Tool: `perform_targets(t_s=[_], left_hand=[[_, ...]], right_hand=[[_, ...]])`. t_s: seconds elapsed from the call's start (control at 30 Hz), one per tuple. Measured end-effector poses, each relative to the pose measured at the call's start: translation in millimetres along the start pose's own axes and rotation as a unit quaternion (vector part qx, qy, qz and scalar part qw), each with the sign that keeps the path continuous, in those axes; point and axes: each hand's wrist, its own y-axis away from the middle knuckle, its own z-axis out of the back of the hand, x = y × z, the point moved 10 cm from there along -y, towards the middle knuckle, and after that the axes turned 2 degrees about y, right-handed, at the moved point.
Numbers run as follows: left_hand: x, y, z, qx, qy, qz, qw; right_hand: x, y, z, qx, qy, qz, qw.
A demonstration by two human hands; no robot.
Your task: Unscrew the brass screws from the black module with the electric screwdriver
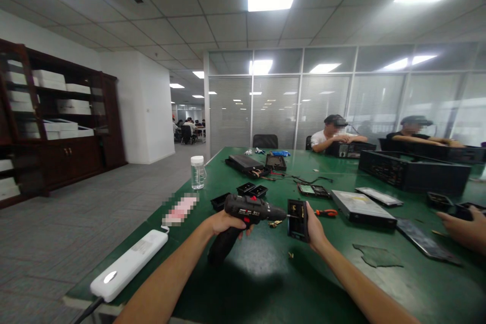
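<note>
My left hand (224,223) is wrapped round a black cordless drill (246,210) with red details, its chuck pointing right. The bit's end meets the open face of a small black rectangular housing (298,220), though whether it sits in a screw I cannot tell. That housing is held up on its side by my right hand (314,225), which grips its right edge. Brass-coloured bits show inside it. Small brass-coloured pieces (290,255) lie on the green table (258,288) below. Behind the drill stand several black open boxes (246,188).
At left are a white power strip (131,263) and a clear bottle (197,174). Right of my hands lie orange-handled pliers (327,213), a silver drive (362,207) and a dark flat panel (427,240). A co-worker's hand (467,228) is at the right edge. Computer cases (413,174) stand behind.
</note>
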Motion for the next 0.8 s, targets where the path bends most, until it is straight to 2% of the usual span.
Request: perform_targets(t_s=[0.8], left_hand=[[2.4, -1.3, 2.0, 0.005, -0.01, -0.009, 1.0]], right_hand=[[-0.8, 3.6, -3.0, 0.005, -0.001, -0.012, 1.0]])
